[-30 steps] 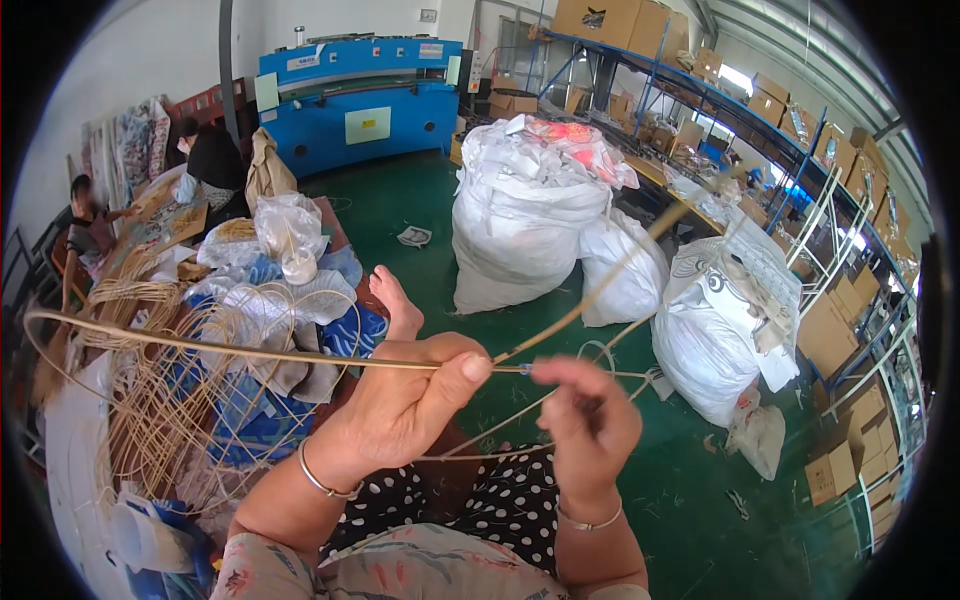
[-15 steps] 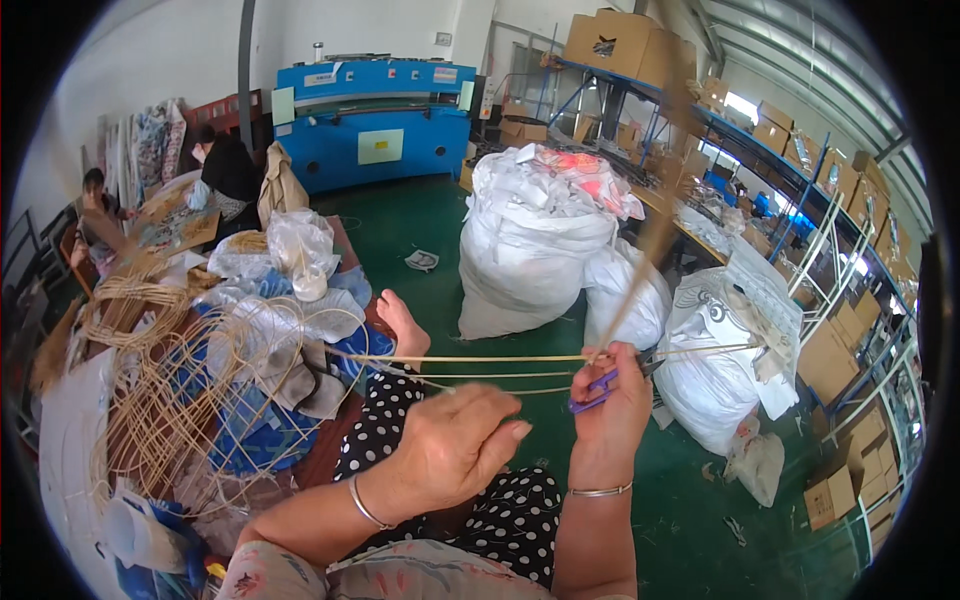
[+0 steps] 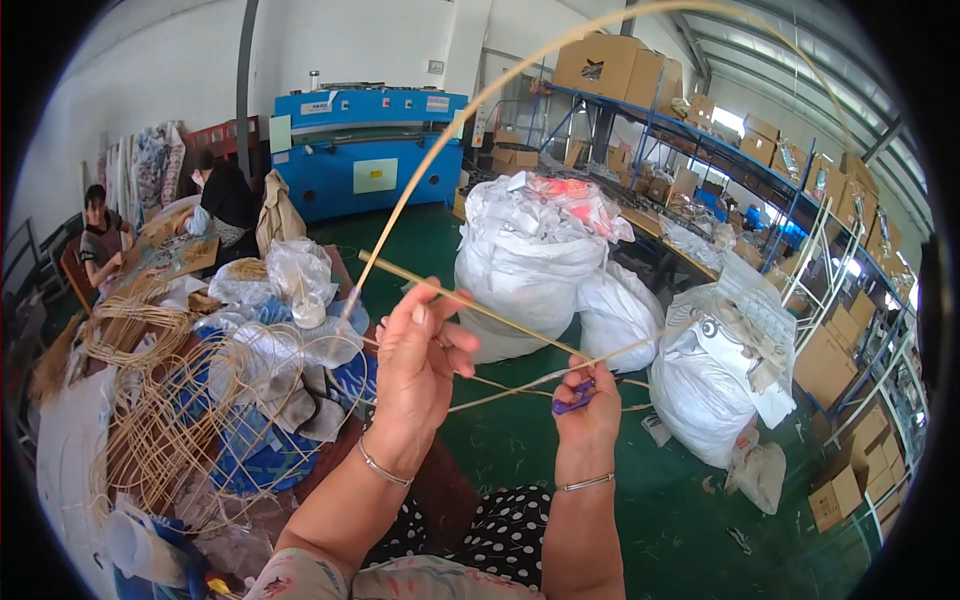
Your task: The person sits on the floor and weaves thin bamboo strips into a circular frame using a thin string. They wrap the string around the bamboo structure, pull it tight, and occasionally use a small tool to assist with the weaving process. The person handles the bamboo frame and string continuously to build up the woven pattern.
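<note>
My right hand (image 3: pixel 590 412) is closed around the purple-handled scissors (image 3: pixel 570 402) and also pinches several thin tan cane strips. One stiff, straight cane strip (image 3: pixel 515 325) runs from that hand up and left, past the fingers of my left hand (image 3: pixel 408 365). The left hand is raised, its thumb and fingers apart; whether a fingertip touches the strip I cannot tell. Overhead, a long curved cane strip (image 3: pixel 425 160) arches from left of my left hand towards the upper right. Other strips cross below and between the hands.
To my left lies a tangled heap of bent cane (image 3: pixel 180 400) with plastic bags and cloth. Large stuffed white sacks (image 3: pixel 525 260) stand ahead and right. A blue machine (image 3: pixel 340 165) is at the back, shelves of cardboard boxes (image 3: pixel 595 65) at right. Two people sit far left.
My left hand has risen and moved left, its fingers spreading apart. The straight strip now slants up leftward, and the long strip that swung near the camera now arches overhead. My right hand has lowered slightly.
</note>
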The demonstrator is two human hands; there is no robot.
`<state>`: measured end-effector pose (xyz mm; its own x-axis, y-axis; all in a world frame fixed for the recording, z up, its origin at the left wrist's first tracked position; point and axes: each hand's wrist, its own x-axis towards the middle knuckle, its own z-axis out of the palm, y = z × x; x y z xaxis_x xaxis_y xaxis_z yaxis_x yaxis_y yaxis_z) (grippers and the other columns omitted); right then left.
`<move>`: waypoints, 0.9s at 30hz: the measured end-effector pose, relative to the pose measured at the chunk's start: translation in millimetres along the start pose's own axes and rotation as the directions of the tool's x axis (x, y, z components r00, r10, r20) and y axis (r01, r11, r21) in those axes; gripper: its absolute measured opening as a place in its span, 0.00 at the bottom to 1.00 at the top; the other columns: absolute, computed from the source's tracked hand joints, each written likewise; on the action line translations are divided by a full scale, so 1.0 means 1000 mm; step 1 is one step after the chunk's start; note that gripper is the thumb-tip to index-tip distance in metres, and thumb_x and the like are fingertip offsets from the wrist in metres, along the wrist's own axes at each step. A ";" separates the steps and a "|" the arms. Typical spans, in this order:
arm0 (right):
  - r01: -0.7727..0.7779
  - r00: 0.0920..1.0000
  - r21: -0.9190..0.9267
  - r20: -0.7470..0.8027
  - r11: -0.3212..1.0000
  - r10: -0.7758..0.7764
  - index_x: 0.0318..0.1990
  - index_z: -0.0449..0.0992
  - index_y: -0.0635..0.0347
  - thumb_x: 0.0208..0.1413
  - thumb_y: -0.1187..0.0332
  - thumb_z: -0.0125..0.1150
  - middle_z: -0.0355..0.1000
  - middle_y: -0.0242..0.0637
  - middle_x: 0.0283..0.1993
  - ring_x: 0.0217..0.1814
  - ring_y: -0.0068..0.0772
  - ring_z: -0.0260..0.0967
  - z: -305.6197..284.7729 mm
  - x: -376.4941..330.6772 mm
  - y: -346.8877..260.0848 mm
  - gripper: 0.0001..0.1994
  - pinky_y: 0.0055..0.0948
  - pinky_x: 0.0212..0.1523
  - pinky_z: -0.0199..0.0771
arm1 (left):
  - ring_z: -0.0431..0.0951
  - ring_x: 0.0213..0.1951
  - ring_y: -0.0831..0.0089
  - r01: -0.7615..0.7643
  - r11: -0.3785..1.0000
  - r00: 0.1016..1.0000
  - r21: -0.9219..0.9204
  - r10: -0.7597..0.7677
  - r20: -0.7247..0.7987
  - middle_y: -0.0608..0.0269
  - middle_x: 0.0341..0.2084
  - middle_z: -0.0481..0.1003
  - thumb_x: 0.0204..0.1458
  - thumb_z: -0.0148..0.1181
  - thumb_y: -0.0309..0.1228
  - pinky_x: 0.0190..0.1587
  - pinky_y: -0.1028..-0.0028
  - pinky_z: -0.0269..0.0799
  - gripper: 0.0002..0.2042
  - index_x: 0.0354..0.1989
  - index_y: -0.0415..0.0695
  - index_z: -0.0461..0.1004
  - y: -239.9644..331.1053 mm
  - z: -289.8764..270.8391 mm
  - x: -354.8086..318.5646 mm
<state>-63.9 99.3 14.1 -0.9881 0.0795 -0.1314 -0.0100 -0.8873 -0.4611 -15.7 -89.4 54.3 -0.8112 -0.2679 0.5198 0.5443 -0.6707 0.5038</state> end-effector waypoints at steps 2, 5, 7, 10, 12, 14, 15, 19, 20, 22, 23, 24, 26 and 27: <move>-0.037 0.999 0.011 -0.006 0.999 0.038 0.30 0.68 0.59 0.57 0.63 0.44 0.70 0.37 0.26 0.18 0.25 0.63 -0.002 -0.001 -0.001 0.11 0.22 0.14 0.58 | 0.74 0.26 0.75 -0.052 0.996 0.999 -0.068 0.051 -0.007 0.55 0.38 0.71 0.54 0.49 0.41 0.20 0.81 0.68 0.14 0.46 0.49 0.64 0.007 0.016 0.005; -0.075 0.997 0.042 0.005 0.996 0.075 0.30 0.69 0.59 0.58 0.62 0.44 0.70 0.37 0.26 0.18 0.26 0.63 -0.014 -0.001 -0.008 0.11 0.22 0.14 0.58 | 0.73 0.24 0.76 -0.148 0.984 0.987 -0.096 0.154 0.056 0.55 0.32 0.73 0.54 0.49 0.41 0.19 0.81 0.67 0.15 0.44 0.46 0.65 0.015 0.040 0.007; -0.103 0.994 0.036 0.023 0.994 0.102 0.31 0.69 0.60 0.58 0.62 0.44 0.70 0.38 0.25 0.18 0.26 0.63 -0.019 -0.005 -0.006 0.12 0.22 0.13 0.58 | 0.73 0.24 0.75 -0.206 0.975 0.958 -0.077 0.217 0.186 0.52 0.32 0.73 0.56 0.46 0.38 0.20 0.81 0.68 0.15 0.44 0.40 0.65 0.019 0.042 0.006; -0.172 0.984 0.019 0.051 0.985 0.171 0.31 0.68 0.60 0.58 0.61 0.43 0.71 0.40 0.27 0.18 0.29 0.63 -0.034 -0.005 0.008 0.13 0.24 0.13 0.58 | 0.69 0.17 0.76 -0.231 0.972 0.957 -0.039 0.234 0.172 0.52 0.26 0.73 0.56 0.46 0.38 0.18 0.82 0.65 0.13 0.40 0.39 0.67 0.019 0.048 0.000; -0.218 0.974 -0.025 0.056 0.976 0.219 0.30 0.69 0.59 0.58 0.59 0.44 0.72 0.42 0.28 0.18 0.30 0.64 -0.048 -0.008 0.024 0.14 0.24 0.13 0.59 | 0.68 0.15 0.77 -0.256 0.966 0.952 0.026 0.248 0.180 0.53 0.24 0.72 0.56 0.46 0.37 0.17 0.83 0.64 0.13 0.39 0.39 0.67 0.020 0.044 -0.006; -0.305 0.945 -0.141 0.075 0.942 0.317 0.29 0.69 0.59 0.57 0.57 0.44 0.72 0.42 0.27 0.18 0.30 0.64 -0.058 -0.017 0.040 0.15 0.24 0.13 0.58 | 0.66 0.13 0.78 -0.314 0.944 0.937 0.107 0.289 0.198 0.54 0.23 0.72 0.56 0.46 0.36 0.16 0.84 0.62 0.12 0.39 0.39 0.67 0.023 0.040 -0.005; -0.345 0.927 -0.199 0.078 0.917 0.366 0.29 0.69 0.58 0.57 0.56 0.45 0.72 0.42 0.27 0.19 0.30 0.65 -0.063 -0.024 0.045 0.15 0.24 0.13 0.58 | 0.65 0.13 0.79 -0.352 0.915 0.928 0.199 0.312 0.206 0.55 0.21 0.71 0.56 0.47 0.35 0.15 0.84 0.60 0.12 0.38 0.38 0.67 0.027 0.038 -0.004; -0.378 0.881 -0.512 0.056 0.771 0.470 0.26 0.69 0.58 0.54 0.59 0.48 0.72 0.42 0.24 0.16 0.29 0.63 -0.092 -0.061 0.047 0.13 0.23 0.14 0.58 | 0.63 0.13 0.82 -0.291 0.826 0.954 0.483 0.212 0.213 0.60 0.18 0.71 0.55 0.47 0.32 0.18 0.85 0.62 0.10 0.36 0.37 0.68 0.040 0.028 -0.010; -0.340 0.881 -0.579 0.081 0.741 0.467 0.26 0.69 0.59 0.52 0.61 0.51 0.72 0.43 0.26 0.15 0.28 0.62 -0.081 -0.071 0.037 0.11 0.22 0.15 0.58 | 0.63 0.13 0.83 -0.283 0.783 0.956 0.554 0.185 0.227 0.61 0.17 0.70 0.55 0.47 0.32 0.20 0.85 0.63 0.10 0.36 0.37 0.69 0.043 0.023 -0.013; -0.208 0.827 -0.502 0.367 0.839 0.425 0.28 0.71 0.60 0.52 0.65 0.51 0.70 0.48 0.25 0.19 0.34 0.66 -0.054 -0.094 0.016 0.08 0.27 0.19 0.66 | 0.62 0.13 0.84 -0.307 0.705 0.940 0.639 0.119 0.320 0.63 0.17 0.70 0.55 0.48 0.31 0.30 0.82 0.66 0.09 0.35 0.37 0.69 0.040 0.017 -0.020; -0.164 0.720 -0.496 0.531 0.853 0.447 0.32 0.71 0.63 0.53 0.64 0.50 0.71 0.44 0.27 0.18 0.30 0.64 -0.037 -0.113 0.009 0.10 0.24 0.18 0.62 | 0.63 0.14 0.84 -0.264 0.718 0.948 0.644 0.072 0.309 0.63 0.18 0.71 0.55 0.48 0.30 0.37 0.79 0.63 0.09 0.35 0.37 0.69 0.037 0.016 -0.027; -0.140 0.531 -0.553 0.658 0.821 0.534 0.34 0.71 0.65 0.53 0.64 0.51 0.71 0.43 0.28 0.19 0.28 0.64 -0.021 -0.126 0.002 0.11 0.23 0.18 0.61 | 0.64 0.14 0.84 -0.222 0.722 0.955 0.655 0.027 0.294 0.63 0.18 0.71 0.54 0.49 0.30 0.44 0.76 0.60 0.08 0.34 0.36 0.69 0.036 0.015 -0.034; -0.073 0.133 -0.593 0.791 0.802 0.597 0.37 0.71 0.67 0.53 0.64 0.52 0.71 0.41 0.29 0.22 0.29 0.65 0.000 -0.141 -0.009 0.12 0.24 0.20 0.61 | 0.65 0.15 0.85 -0.179 0.722 0.952 0.668 -0.044 0.302 0.62 0.19 0.72 0.53 0.50 0.30 0.46 0.75 0.58 0.08 0.34 0.36 0.70 0.032 0.018 -0.040; -0.059 -0.044 -0.595 0.804 0.801 0.594 0.37 0.71 0.66 0.52 0.65 0.53 0.70 0.40 0.29 0.24 0.31 0.66 0.003 -0.144 -0.012 0.12 0.26 0.22 0.62 | 0.64 0.14 0.84 -0.178 0.720 0.943 0.671 -0.069 0.324 0.62 0.19 0.72 0.53 0.51 0.30 0.42 0.77 0.59 0.08 0.33 0.36 0.70 0.029 0.021 -0.040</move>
<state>77.5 97.4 41.4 -0.0861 -0.8952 0.4372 0.1418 -0.4454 -0.8840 36.6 -84.0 62.7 -0.7335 0.0176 0.6794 0.6796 0.0288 0.7330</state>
